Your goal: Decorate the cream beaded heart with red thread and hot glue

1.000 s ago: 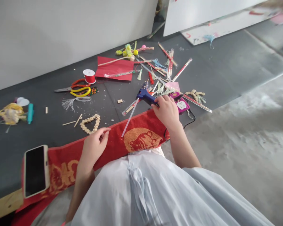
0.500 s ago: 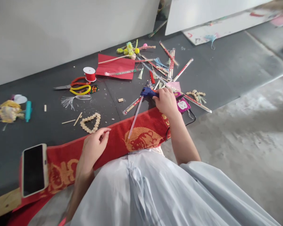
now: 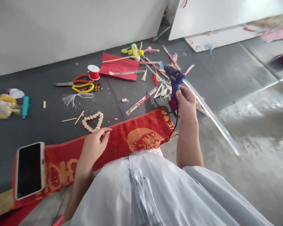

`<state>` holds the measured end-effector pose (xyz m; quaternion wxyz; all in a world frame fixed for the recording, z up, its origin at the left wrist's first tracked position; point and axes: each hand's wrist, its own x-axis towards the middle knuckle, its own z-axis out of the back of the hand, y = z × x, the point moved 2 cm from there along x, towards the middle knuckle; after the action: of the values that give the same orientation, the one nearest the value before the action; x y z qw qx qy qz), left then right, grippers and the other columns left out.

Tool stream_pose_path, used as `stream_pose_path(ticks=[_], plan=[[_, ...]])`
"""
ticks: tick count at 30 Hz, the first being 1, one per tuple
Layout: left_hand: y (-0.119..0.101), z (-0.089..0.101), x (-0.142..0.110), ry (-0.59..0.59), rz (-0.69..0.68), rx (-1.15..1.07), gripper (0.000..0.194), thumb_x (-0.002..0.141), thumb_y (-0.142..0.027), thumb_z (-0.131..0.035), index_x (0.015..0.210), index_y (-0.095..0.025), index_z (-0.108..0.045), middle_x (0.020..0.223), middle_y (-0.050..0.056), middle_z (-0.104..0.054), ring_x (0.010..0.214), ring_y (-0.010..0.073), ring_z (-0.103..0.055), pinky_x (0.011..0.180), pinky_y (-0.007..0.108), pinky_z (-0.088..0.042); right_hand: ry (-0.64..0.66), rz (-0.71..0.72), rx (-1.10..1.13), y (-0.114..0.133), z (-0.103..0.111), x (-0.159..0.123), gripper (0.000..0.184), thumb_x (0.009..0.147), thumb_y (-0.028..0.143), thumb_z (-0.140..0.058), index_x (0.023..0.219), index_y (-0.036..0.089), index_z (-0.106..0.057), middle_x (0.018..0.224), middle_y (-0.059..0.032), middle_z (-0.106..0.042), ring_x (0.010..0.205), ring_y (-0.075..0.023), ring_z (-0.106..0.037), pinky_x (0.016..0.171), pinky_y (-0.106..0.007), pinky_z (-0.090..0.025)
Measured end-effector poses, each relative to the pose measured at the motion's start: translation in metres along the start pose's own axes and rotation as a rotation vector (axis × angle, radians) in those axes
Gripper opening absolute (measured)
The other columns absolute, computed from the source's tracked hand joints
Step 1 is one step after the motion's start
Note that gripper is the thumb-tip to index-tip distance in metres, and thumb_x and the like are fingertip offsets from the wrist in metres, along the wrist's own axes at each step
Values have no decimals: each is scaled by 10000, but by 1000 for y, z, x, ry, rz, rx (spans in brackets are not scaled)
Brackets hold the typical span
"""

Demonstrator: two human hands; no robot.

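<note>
My right hand (image 3: 186,102) is closed around the handle of a blue hot glue gun (image 3: 175,80), held up above the table's right part. A long clear glue stick (image 3: 212,117) sticks out of its back, slanting down to the right, and a black cord (image 3: 176,122) hangs from the handle. My left hand (image 3: 96,146) rests on a red towel (image 3: 115,141) at the table's front edge, fingers curled together with nothing seen in them. Just beyond those fingers lies a heart-shaped outline of small wooden pieces (image 3: 92,121), with two short sticks (image 3: 79,117) beside it.
A phone (image 3: 30,171) lies on the towel at left. Farther back are scissors (image 3: 83,86), a red ribbon spool (image 3: 93,72), red paper (image 3: 120,67) and wrapped chopsticks (image 3: 141,102). Yarn (image 3: 4,105) and a turquoise tube (image 3: 25,106) sit at far left. A white board (image 3: 73,25) stands behind.
My right hand has lifted the glue gun and turned it, so its glue stick now points right instead of toward me. My left hand stays in nearly the same place.
</note>
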<state>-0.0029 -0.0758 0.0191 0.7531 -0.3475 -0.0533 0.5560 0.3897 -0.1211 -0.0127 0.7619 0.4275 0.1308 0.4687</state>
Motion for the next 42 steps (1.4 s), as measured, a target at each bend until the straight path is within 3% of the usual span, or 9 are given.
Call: stream_pose_path(ticks=[3,5,14,19,22,25,33,37,42], plan=[[3,2,-1,12,23,9,491,891,-513,-417,1093,-207,-744,700,18,-688,659,203,-645,664,297,-426,-173,-97,579,3,0,-2,372,856,562,-669,1065,257,-703,878,-30,-714,743,-187,-715,704,-347,-613],[5,2,-1,20,42,11,501,888,-520,-409,1097,-210,-742,686,14,-673,653,206,-639,663,300,-425,-198,-107,750,8,-1,-3,377,757,564,-791,958,252,-726,780,2,-683,670,-160,-683,685,-328,-620],[5,7,0,36,31,64,476,908,-477,-397,1128,-228,-739,814,29,-759,720,207,-692,703,300,-463,-140,-106,894,24,8,-16,395,719,581,-866,862,232,-752,782,13,-700,655,-113,-664,641,-257,-601],[-6,8,12,32,-72,210,413,980,-376,-382,1167,-241,-724,1104,46,-802,989,246,-752,840,320,-517,-157,-82,884,28,11,-24,347,764,534,-844,917,235,-756,781,15,-695,649,-113,-658,652,-269,-600],[-28,5,28,74,-234,294,391,1004,-292,-391,1214,-189,-705,1255,87,-760,1150,270,-718,984,359,-528,-189,-79,866,31,10,-29,338,777,502,-829,985,247,-754,768,15,-692,660,-136,-667,687,-310,-615],[-61,2,55,125,-423,404,392,1015,-232,-372,1223,-155,-695,1198,113,-751,1166,287,-692,1020,409,-537,-244,-111,871,34,9,-33,349,752,501,-834,967,239,-750,762,11,-700,658,-133,-659,689,-307,-609],[-161,-36,164,159,-743,601,444,982,-174,-425,1363,-59,-622,1409,171,-627,1285,318,-565,1158,445,-441,-398,-254,998,39,7,-48,391,692,464,-876,984,251,-727,817,21,-750,673,-128,-679,724,-321,-625],[-202,-65,222,134,-770,623,446,987,-188,-433,1366,-78,-641,1484,163,-589,1362,337,-499,1181,474,-415,-406,-313,1018,34,6,-55,467,679,496,-891,1033,258,-700,833,2,-768,686,-178,-708,730,-401,-646],[-233,-94,269,112,-746,675,466,1019,-278,-423,1411,-114,-616,1634,150,-443,1465,397,-388,1144,563,-439,-393,-330,1015,34,9,-61,408,755,501,-851,1050,259,-705,872,-14,-768,765,-192,-732,726,-378,-636]])
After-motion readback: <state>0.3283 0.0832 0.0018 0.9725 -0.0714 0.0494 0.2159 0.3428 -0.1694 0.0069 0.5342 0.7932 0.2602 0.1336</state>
